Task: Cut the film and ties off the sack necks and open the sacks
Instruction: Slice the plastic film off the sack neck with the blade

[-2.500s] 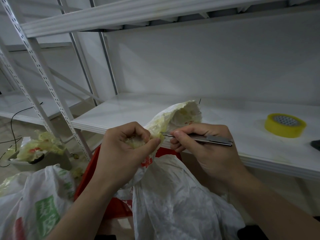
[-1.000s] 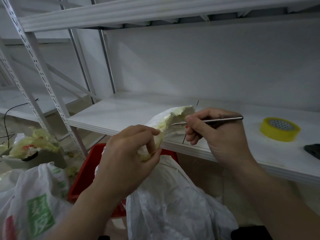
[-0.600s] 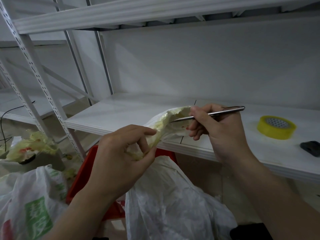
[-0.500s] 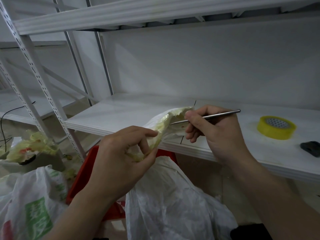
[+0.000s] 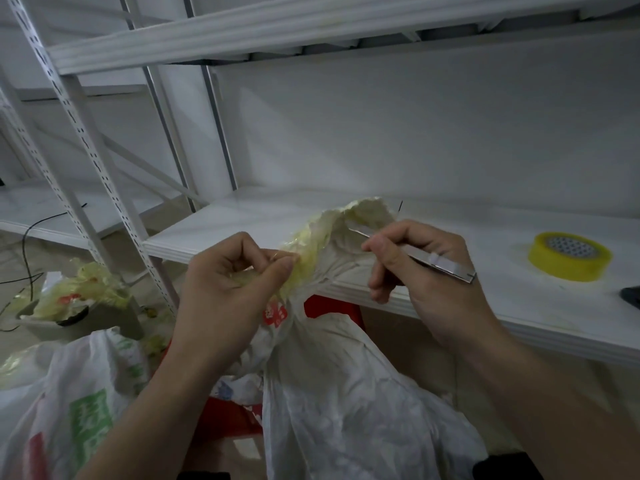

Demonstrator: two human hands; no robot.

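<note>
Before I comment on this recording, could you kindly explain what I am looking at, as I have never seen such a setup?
There is no machine here: these are a person's two bare hands, filmed by one wide-angle camera worn on the head, looking forward and down. So the single view is the wearer's own.

The left hand pinches the yellowish film wrapped round the neck of a white sack, whose body hangs below. The right hand grips a slim metal cutter, its tip pointed at the bunched top of the sack.

Behind the hands runs a white shelf, and a roll of yellow tape lies on it to the right. A second printed sack sits at lower left, and a red container shows behind the held one.
</note>
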